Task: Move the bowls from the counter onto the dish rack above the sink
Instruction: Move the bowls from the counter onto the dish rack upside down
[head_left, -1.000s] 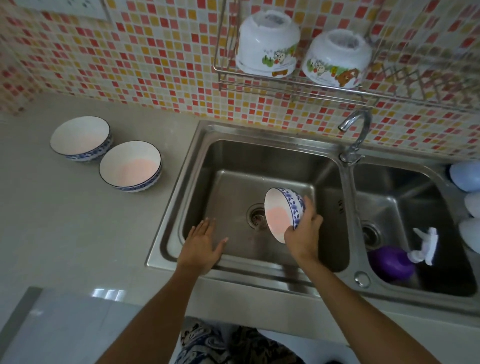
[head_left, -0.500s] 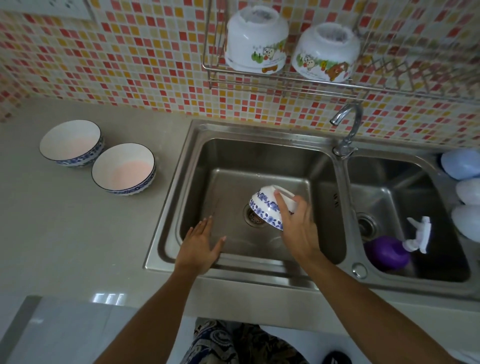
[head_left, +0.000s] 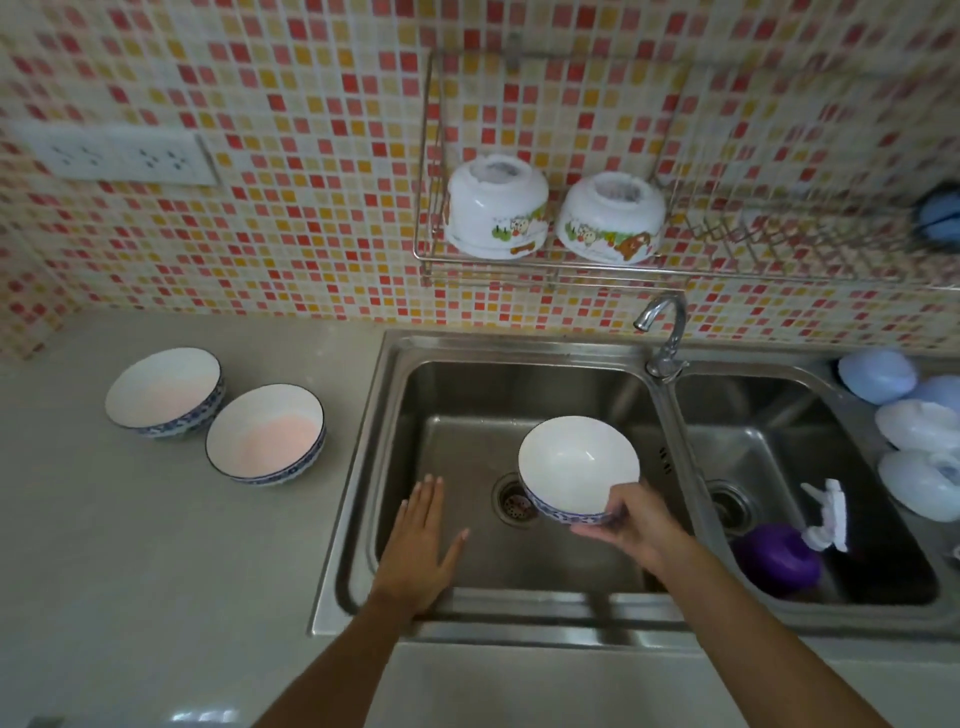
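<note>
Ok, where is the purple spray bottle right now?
In the head view, the purple spray bottle lies on its side in the right-hand basin of the sink, lower right of the faucet, its white trigger toward the pale lids on the far right.

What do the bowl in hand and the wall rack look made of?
Held bowl: likely glazed ceramic, with a glossy white inside showing a highlight and a blue patterned outside. Dish rack: thin shiny metal wire, probably stainless or chromed steel.

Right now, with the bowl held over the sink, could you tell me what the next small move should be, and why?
Probably lift the held bowl up toward the dish rack. The right hand grips it upright over the left basin, and the rack shows free space right of its two inverted bowls.
</note>
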